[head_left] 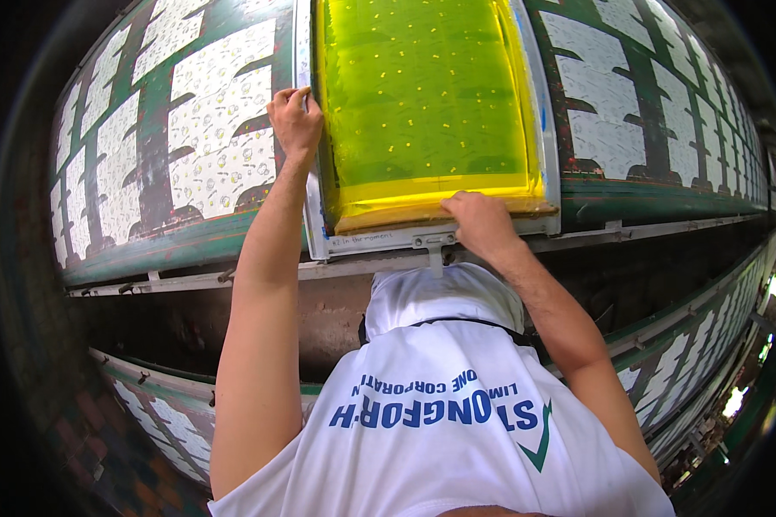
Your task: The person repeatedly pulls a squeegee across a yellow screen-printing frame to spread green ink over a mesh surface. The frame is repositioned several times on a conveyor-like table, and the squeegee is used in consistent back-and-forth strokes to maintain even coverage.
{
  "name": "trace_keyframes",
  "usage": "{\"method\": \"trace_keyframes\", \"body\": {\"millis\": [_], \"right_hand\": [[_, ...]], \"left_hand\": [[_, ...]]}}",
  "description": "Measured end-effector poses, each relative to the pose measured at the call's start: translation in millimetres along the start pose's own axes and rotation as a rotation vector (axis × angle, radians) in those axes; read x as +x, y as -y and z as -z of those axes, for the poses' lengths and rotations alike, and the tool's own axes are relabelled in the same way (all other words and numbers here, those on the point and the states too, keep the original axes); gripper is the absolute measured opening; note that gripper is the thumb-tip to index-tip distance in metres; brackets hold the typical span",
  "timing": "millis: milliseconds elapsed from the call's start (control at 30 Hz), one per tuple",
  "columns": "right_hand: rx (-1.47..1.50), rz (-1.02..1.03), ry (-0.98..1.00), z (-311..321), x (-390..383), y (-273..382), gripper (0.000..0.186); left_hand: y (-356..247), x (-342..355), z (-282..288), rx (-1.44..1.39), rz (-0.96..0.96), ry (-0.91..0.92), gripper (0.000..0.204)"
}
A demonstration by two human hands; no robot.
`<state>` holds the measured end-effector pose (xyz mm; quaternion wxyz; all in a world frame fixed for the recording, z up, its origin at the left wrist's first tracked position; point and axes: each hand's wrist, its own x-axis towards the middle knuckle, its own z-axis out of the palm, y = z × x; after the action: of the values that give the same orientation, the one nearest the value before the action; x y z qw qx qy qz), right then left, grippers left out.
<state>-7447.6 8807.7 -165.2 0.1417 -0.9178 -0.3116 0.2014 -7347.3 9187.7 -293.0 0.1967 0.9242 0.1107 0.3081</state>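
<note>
A screen-printing frame point(539, 226) lies on the long table before me, its pale metal rim around a yellow-green mesh point(422, 103) dotted with small light marks. My left hand point(296, 122) is closed on the left side rail, fingers curled over it. At the near end, my right hand point(481, 221) curls over a long yellow-stained bar, like a squeegee point(388, 220), lying across the frame; its fingertips are partly hidden. Bright yellow ink shows along the bar and the mesh's right border. A metal bracket point(434, 246) sits at the middle of the near rail.
White printed fabric pieces point(220, 121) lie in rows on the green table left of the frame, and more pieces point(608, 112) to the right. A metal rail point(655, 226) edges the table. Behind me stands another table point(177, 422) with similar pieces.
</note>
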Motion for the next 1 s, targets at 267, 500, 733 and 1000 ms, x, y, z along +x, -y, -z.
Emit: {"method": "trace_keyframes", "body": {"millis": [267, 500, 733, 1000], "right_hand": [[0.242, 0.160, 0.154, 12, -30, -21, 0.065], [0.364, -0.194, -0.325, 29, -40, -148, 0.057], [0.430, -0.412, -0.363, 12, -35, -255, 0.059], [0.334, -0.323, -0.314, -3, -28, -261, 0.071]], "left_hand": [[-39, 44, 16, 0.116, 0.326, 0.188, 0.017], [-228, 113, 161, -0.738, -0.284, -0.215, 0.031], [-402, 99, 253, -0.846, -1.146, 0.000, 0.031], [-473, 86, 271, -0.751, -1.242, 0.056, 0.031]]}}
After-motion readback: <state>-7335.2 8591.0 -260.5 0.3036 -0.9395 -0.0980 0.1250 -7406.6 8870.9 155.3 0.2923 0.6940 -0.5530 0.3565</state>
